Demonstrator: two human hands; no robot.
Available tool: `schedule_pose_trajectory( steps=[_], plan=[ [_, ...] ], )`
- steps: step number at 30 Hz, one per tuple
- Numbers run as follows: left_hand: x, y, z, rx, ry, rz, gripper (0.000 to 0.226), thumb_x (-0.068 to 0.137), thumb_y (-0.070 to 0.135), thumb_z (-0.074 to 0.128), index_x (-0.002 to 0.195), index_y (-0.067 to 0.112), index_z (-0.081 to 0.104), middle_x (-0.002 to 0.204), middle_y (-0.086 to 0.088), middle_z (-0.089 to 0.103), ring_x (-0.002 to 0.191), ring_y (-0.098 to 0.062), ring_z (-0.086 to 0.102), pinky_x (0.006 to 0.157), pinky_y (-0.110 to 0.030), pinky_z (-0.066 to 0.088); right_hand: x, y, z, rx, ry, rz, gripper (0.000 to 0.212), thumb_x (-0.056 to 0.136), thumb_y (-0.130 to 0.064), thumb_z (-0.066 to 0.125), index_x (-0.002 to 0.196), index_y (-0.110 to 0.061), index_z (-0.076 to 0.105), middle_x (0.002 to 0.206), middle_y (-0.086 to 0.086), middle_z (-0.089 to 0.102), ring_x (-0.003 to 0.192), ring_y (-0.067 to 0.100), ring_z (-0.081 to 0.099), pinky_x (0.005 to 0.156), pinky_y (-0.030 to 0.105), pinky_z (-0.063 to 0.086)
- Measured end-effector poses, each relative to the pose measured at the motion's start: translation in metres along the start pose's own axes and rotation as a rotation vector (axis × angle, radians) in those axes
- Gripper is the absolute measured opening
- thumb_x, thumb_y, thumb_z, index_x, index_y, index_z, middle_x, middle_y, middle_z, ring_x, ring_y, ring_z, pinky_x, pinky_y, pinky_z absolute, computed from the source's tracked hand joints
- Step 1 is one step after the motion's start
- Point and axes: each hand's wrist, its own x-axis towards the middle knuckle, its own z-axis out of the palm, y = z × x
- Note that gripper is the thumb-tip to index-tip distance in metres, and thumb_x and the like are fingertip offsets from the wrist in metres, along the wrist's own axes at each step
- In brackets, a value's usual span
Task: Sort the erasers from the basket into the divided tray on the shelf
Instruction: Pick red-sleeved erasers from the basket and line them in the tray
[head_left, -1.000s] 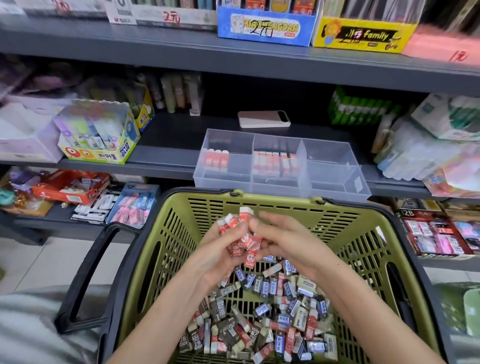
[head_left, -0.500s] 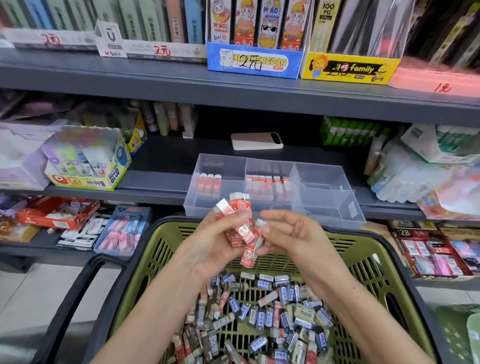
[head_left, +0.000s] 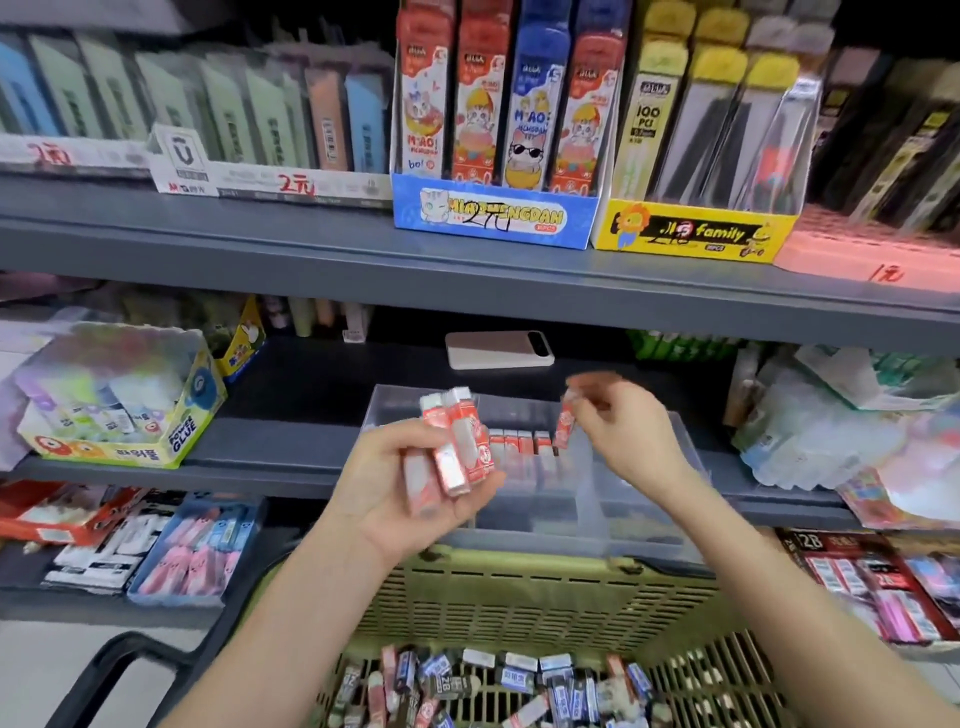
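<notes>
My left hand (head_left: 410, 483) grips a bunch of red-sleeved erasers (head_left: 457, 447) in front of the clear divided tray (head_left: 639, 514) on the middle shelf. My right hand (head_left: 623, 431) pinches one red eraser (head_left: 565, 423) and holds it over the tray's middle compartment, where a row of red erasers (head_left: 519, 441) stands. Below, the green basket (head_left: 519, 592) holds a heap of blue, red and dark erasers (head_left: 498, 680). The tray's left compartment is hidden behind my left hand.
A pink phone-like slab (head_left: 498, 349) lies on the shelf behind the tray. A glue display box (head_left: 119, 400) stands to the left, plastic-wrapped packs (head_left: 831, 431) to the right. The upper shelf (head_left: 467, 280) overhangs the tray. The basket's black handle (head_left: 109, 670) is lower left.
Both hands rose from over the basket to the tray. They separated: the right took one red eraser away toward the middle compartment, the left kept the bunch. The view tilted up.
</notes>
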Motion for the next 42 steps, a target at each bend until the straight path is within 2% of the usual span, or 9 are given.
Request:
schedule_pose_trajectory(
  steps=[5,9,15,20,24,29,36,39,42],
  plan=[
    [0.016,0.004,0.011,0.048,0.058,-0.05,0.047,0.04,0.004,0.08,0.085,0.005,0.064,0.07,-0.01,0.062,0.057,-0.024,0.063,0.043,-0.028,0.051,0.014,0.003,0.009,-0.156,-0.08,-0.071,0.024,0.088,-0.015,0.055,0.11,-0.014,0.064,0.096,0.002,0.071,0.09,0.022,0.062,0.073,0.017,0.034],
    [0.03,0.013,0.012,0.409,0.158,0.07,0.04,0.044,0.012,0.079,0.081,0.008,0.064,0.062,-0.007,0.062,0.053,-0.018,0.062,0.042,-0.024,0.048,0.014,0.006,0.01,-0.161,-0.156,-0.102,0.022,0.086,-0.017,0.054,0.104,-0.017,0.066,0.094,-0.002,0.072,0.085,0.016,0.062,0.071,0.014,0.035],
    [0.047,0.035,0.015,0.829,0.105,0.185,0.012,0.062,0.009,0.081,0.059,0.013,0.07,0.056,-0.006,0.061,0.046,-0.018,0.06,0.043,-0.025,0.049,0.008,0.004,0.018,0.093,-0.249,-0.034,0.023,0.084,-0.013,0.06,0.106,-0.017,0.066,0.099,-0.004,0.07,0.094,0.008,0.065,0.088,0.026,0.05],
    [0.051,0.035,0.012,0.803,0.101,0.196,0.013,0.062,0.011,0.078,0.071,0.006,0.069,0.057,-0.006,0.064,0.047,-0.016,0.062,0.043,-0.023,0.049,0.015,0.009,0.007,0.064,-0.129,-0.066,0.023,0.08,-0.009,0.062,0.1,-0.019,0.068,0.091,-0.004,0.071,0.086,0.015,0.066,0.084,0.03,0.051],
    [0.055,0.03,0.007,0.784,0.118,0.216,0.011,0.071,0.006,0.075,0.063,0.012,0.071,0.056,-0.006,0.063,0.047,-0.016,0.062,0.044,-0.025,0.05,0.019,0.014,-0.006,0.055,-0.235,-0.047,0.024,0.082,-0.008,0.061,0.102,-0.018,0.068,0.092,-0.005,0.069,0.091,0.013,0.065,0.086,0.027,0.05],
    [0.061,0.023,0.01,0.845,0.122,0.281,0.013,0.073,0.007,0.076,0.084,0.01,0.069,0.06,-0.002,0.065,0.052,-0.019,0.062,0.05,-0.029,0.051,0.021,0.017,-0.005,-0.095,-0.184,-0.081,0.023,0.084,-0.014,0.06,0.106,-0.019,0.066,0.092,-0.008,0.067,0.091,0.012,0.062,0.071,0.006,0.036],
    [0.067,0.02,0.017,0.83,0.185,0.34,0.038,0.071,0.005,0.077,0.107,0.005,0.065,0.061,0.001,0.066,0.05,-0.017,0.061,0.049,-0.028,0.05,0.011,0.014,-0.003,-0.176,-0.254,-0.257,0.027,0.088,-0.016,0.057,0.113,-0.016,0.064,0.101,0.005,0.068,0.095,0.019,0.058,0.087,0.025,0.042],
    [0.063,0.026,0.016,0.769,0.196,0.37,0.032,0.064,0.006,0.078,0.094,0.002,0.069,0.058,-0.005,0.065,0.047,-0.017,0.061,0.044,-0.025,0.048,0.01,0.013,-0.002,-0.167,-0.241,-0.273,0.024,0.087,-0.015,0.058,0.11,-0.016,0.067,0.1,0.005,0.069,0.092,0.018,0.059,0.085,0.025,0.043],
    [0.056,0.034,0.012,0.659,0.201,0.396,0.012,0.048,0.013,0.079,0.059,0.012,0.073,0.057,-0.006,0.065,0.049,-0.016,0.063,0.038,-0.022,0.045,0.014,0.006,0.002,0.083,-0.152,-0.141,0.025,0.087,-0.012,0.059,0.108,-0.02,0.069,0.095,-0.003,0.071,0.088,0.012,0.064,0.086,0.021,0.046]
  ],
)
